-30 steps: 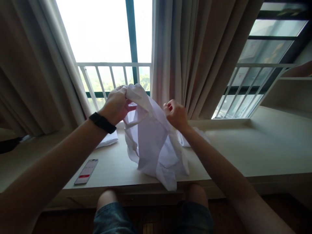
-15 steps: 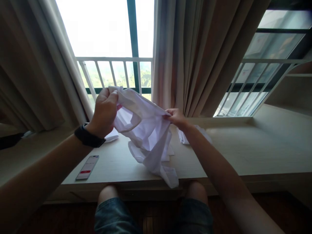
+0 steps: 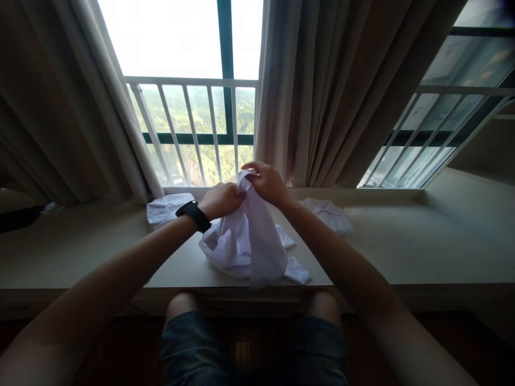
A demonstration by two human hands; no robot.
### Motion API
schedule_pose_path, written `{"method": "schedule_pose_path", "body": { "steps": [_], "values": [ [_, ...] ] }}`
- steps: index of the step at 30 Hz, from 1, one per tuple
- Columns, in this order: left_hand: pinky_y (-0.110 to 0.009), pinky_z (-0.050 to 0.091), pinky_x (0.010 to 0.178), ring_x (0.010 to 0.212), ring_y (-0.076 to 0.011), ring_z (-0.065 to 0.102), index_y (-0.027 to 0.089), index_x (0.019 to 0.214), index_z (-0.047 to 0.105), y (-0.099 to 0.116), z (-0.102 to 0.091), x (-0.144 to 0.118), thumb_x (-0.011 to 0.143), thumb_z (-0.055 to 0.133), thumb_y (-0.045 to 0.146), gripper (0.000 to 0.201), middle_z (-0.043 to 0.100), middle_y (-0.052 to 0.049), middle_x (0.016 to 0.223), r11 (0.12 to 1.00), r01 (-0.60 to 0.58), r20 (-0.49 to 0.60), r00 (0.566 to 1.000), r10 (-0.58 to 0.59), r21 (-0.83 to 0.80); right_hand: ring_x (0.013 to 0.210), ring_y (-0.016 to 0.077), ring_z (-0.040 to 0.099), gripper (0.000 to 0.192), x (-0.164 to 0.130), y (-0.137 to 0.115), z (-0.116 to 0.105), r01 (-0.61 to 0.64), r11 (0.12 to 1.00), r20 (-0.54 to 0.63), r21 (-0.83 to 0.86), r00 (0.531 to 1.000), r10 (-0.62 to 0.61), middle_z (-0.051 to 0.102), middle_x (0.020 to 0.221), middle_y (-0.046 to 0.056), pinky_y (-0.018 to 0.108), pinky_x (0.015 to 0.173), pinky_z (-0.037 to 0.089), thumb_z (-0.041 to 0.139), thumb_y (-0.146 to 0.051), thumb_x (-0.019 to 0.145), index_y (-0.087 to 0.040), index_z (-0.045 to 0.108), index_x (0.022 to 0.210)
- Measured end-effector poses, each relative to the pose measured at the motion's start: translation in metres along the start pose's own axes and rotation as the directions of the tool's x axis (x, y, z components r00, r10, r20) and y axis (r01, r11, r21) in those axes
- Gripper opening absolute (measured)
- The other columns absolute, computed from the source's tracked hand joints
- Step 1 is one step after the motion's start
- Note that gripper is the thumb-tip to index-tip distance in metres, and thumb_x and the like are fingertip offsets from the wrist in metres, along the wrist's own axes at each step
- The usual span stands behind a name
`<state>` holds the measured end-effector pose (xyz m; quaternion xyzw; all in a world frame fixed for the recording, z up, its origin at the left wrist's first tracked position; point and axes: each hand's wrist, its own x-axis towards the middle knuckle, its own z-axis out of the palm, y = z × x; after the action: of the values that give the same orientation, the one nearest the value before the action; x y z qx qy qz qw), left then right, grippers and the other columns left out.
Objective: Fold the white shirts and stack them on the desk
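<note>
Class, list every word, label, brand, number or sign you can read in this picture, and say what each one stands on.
None: no readable text shows anywhere.
White garment held by left hand and right hand: no print or label visible.
Black wristband: nothing legible.
Folded white clothes and on the ledge: no markings shown.
</note>
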<state>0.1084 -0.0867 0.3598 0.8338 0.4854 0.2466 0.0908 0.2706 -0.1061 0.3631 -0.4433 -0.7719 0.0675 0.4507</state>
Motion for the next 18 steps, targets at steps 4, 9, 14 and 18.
{"method": "schedule_pose_path", "body": {
  "steps": [4, 9, 14, 18],
  "values": [
    [-0.035, 0.051, 0.070, 0.074, -0.0241, 0.064, 0.018, 0.065, 0.057, 0.002, -0.004, 0.021, 0.078, 0.059, 0.031, 0.019, 0.057, -0.004, 0.060, 0.888, 0.181, -0.084, 0.968, -0.237, -0.422, 0.111, 0.0279, 0.059, 0.026, -0.084, -0.035, 0.047, -0.036, 0.969, 0.021, -0.244, 0.999, 0.042, 0.064, 0.117, 0.014, 0.042, 0.097, 0.046, 0.043, -0.028, 0.097, -0.019, 0.064, 0.109],
    [-0.031, 0.054, 0.068, 0.067, -0.0143, 0.061, 0.020, 0.082, 0.054, 0.032, -0.029, 0.032, 0.083, 0.053, 0.019, 0.001, 0.056, 0.001, 0.065, 0.488, 0.162, -0.081, 0.894, -0.440, -0.858, 0.091, 0.0305, 0.068, 0.056, -0.173, -0.038, 0.152, -0.207, 0.917, 0.449, -0.342, 0.821, 0.353, 0.064, 0.119, 0.018, 0.043, 0.076, 0.054, 0.061, -0.049, 0.088, -0.015, 0.051, 0.131],
    [-0.028, 0.053, 0.083, 0.083, -0.0075, 0.060, 0.022, 0.100, 0.052, 0.036, -0.066, 0.039, 0.092, 0.044, 0.016, 0.013, 0.063, 0.003, 0.079, 0.407, 0.074, -0.074, 0.940, -0.334, -0.910, 0.099, 0.0281, 0.069, 0.027, -0.189, -0.006, 0.180, -0.325, 0.893, 0.464, -0.311, 0.769, 0.441, 0.069, 0.110, 0.017, 0.040, 0.085, 0.054, 0.047, -0.033, 0.097, -0.015, 0.063, 0.111],
    [-0.024, 0.049, 0.085, 0.091, -0.0048, 0.057, 0.017, 0.123, 0.048, 0.013, -0.095, 0.045, 0.091, 0.044, 0.013, 0.032, 0.066, 0.004, 0.084, 0.437, 0.058, -0.117, 0.925, -0.362, -0.897, 0.080, 0.0208, 0.072, 0.024, -0.194, 0.013, 0.155, -0.514, 0.858, 0.508, -0.012, 0.736, 0.448, 0.072, 0.096, 0.010, 0.031, 0.073, 0.056, 0.048, -0.025, 0.095, -0.016, 0.061, 0.113]
  ]
}}
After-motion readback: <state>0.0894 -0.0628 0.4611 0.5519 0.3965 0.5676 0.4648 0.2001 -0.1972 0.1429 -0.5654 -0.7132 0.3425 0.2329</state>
